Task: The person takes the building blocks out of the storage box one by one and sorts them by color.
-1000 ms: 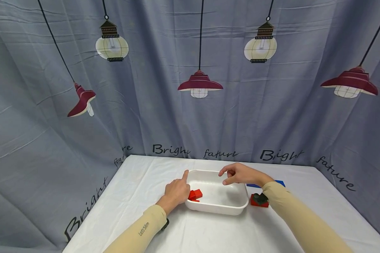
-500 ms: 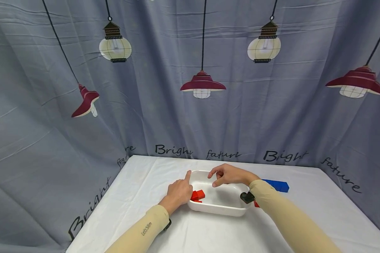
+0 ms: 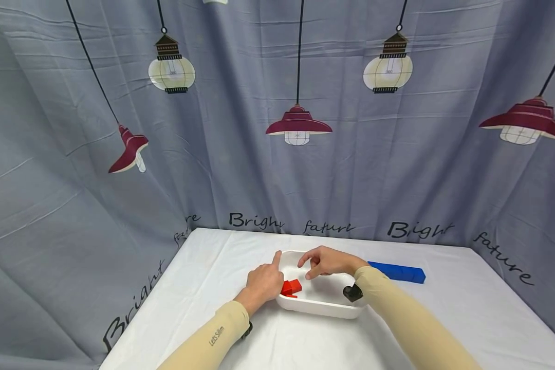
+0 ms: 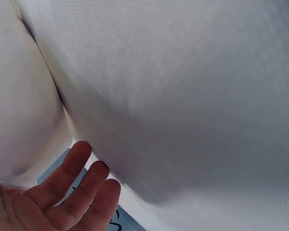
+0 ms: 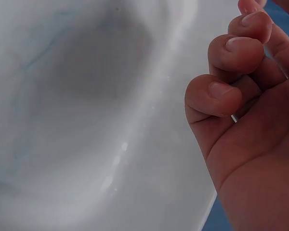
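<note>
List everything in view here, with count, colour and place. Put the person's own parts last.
Tray: one, white, on the table between the hands
Red pieces: exact count unclear, red, inside the tray's left end
Blue bar: one bar or several in a row, blue, on the table beyond the right forearm
Table: one, white covering, under the tray
Curtain: grey-blue, behind the table, printed with five lamps and black lettering
Wrist devices: two, black, one at each wrist
Sleeves: two, beige, on the forearms
Left hand: one, at the tray's left rim
Right hand: one, above the tray, holding nothing
</note>
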The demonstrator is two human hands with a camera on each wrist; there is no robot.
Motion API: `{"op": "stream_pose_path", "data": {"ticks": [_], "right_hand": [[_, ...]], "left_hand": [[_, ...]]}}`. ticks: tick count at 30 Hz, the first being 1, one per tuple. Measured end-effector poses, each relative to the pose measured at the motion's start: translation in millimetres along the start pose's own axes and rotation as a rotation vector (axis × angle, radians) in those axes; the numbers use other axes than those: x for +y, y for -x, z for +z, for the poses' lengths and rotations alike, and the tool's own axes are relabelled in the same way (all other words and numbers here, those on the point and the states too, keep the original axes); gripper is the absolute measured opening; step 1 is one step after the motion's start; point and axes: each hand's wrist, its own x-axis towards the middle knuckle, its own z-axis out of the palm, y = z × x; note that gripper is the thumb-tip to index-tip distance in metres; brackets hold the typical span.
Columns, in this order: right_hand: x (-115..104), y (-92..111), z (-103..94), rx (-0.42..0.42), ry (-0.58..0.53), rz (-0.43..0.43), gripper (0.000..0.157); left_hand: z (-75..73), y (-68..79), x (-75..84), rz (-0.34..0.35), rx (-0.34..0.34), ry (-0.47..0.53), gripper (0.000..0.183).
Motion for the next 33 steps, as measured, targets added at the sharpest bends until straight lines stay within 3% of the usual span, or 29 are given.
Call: {"op": "stream_pose_path", "data": {"ticks": [16,33], "right_hand": [[16.0,-11.5,18.3,-0.045,-0.11,0.029,0.041],[29.4,-20.1,29.9,0.03,-0.087,0.066,0.034]], "left_hand": [[3.2,-0.5,0.0,-0.004,-0.001,-0.004,0.064],[2.2,-0.5,-1.2,-0.01,0.001,0.002,0.063]]}}
